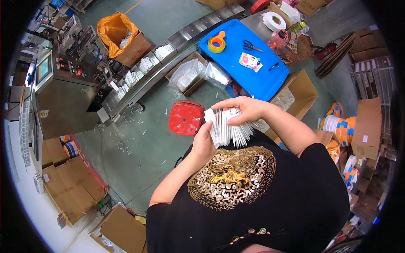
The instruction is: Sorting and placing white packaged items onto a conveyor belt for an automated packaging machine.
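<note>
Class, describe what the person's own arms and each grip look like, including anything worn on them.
The left grip and right grip are ungloved, five-fingered human hands. Both forearms are bare, with no watch, bracelet or cable showing. The left sleeve and right sleeve are short, plain and black, part of a black top with gold sequins on the front.

Left hand [204, 142] and right hand [248, 109] face each other, curled.

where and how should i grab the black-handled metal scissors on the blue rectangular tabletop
Take the black-handled metal scissors by their finger loops, probably from the left: they lie with blades pointing right, and bare blue rectangular tabletop separates the loops from the round yellow-and-orange tape roll.
</note>
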A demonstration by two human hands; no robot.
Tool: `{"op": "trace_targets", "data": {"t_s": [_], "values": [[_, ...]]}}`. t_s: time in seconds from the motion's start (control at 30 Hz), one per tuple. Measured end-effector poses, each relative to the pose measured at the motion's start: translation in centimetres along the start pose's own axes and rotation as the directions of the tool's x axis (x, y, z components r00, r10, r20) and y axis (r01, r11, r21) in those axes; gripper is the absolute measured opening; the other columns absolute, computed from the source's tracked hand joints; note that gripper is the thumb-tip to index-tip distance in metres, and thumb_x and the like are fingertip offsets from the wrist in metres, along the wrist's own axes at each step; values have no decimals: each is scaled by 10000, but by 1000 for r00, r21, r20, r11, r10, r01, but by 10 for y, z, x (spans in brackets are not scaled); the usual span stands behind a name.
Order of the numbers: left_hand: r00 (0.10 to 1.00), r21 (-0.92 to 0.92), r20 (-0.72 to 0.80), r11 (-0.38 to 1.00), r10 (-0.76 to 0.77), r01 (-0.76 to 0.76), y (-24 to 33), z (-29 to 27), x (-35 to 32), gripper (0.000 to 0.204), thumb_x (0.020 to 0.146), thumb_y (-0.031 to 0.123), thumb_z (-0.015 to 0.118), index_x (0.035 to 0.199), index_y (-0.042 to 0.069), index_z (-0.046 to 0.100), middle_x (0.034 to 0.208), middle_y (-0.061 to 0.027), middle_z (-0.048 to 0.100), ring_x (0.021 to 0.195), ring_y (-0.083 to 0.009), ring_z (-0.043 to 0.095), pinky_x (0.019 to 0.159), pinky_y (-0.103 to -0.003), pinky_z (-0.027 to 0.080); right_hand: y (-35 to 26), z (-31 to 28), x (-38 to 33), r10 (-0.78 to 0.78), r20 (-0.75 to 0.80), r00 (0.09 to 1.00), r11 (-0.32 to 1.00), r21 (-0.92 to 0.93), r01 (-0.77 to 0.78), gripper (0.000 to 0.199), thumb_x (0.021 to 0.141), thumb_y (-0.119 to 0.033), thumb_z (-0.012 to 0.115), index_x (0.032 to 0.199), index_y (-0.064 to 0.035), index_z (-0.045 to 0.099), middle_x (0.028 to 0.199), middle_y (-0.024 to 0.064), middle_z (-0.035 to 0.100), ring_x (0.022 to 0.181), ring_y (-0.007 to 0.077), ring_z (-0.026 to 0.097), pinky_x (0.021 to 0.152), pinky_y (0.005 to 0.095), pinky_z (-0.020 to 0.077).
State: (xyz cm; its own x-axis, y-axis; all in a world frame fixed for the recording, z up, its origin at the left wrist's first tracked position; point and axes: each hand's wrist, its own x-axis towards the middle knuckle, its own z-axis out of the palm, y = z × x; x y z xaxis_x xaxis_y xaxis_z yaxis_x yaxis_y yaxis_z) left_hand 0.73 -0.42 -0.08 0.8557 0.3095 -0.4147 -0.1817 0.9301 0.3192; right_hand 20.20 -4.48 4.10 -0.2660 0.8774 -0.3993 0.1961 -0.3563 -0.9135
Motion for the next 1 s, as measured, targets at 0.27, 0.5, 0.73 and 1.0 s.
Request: {"op": "trace_targets", "data": {"t_s": [0.27,0.5,0.73,1.0], "values": [[998,188,-61,982,6,6,5,9,-1,423,922,186,331,1299,-6,330,1275,-144,443,1162,-258,459,990,-408,355,-4,1,-1,62,-3,998,993,98,-61,616,737,-136,655,1309,-145,427,1013,28,538,929,111,510,844,258,416],[999,148,-44,989,4,2,1,0,-1,448,948,258,321,1307,-9,308,1280,-144,436,1165,-256,456,993,-411,352,4,2,3,7,-15,1000,1000,15,-7,551,721,-145,669,1237,-125,477,937,13,519,890,97,498,800,254,425],[999,-4,-33,1000,-6,5,0,-9,2,464,952,285,300,1304,-18,308,1285,-143,431,1175,-256,446,1003,-406,339,8,3,3,15,-50,999,999,44,-13,457,712,-140,674,1138,-110,513,907,2,499,875,92,486,778,248,414],[997,175,-46,983,66,-57,8,13,7,392,923,139,381,1292,12,341,1212,-112,489,1087,-220,518,947,-375,401,18,10,13,-37,-181,983,985,159,66,407,729,-104,678,1097,-59,511,995,33,583,952,120,529,859,291,422]]}}
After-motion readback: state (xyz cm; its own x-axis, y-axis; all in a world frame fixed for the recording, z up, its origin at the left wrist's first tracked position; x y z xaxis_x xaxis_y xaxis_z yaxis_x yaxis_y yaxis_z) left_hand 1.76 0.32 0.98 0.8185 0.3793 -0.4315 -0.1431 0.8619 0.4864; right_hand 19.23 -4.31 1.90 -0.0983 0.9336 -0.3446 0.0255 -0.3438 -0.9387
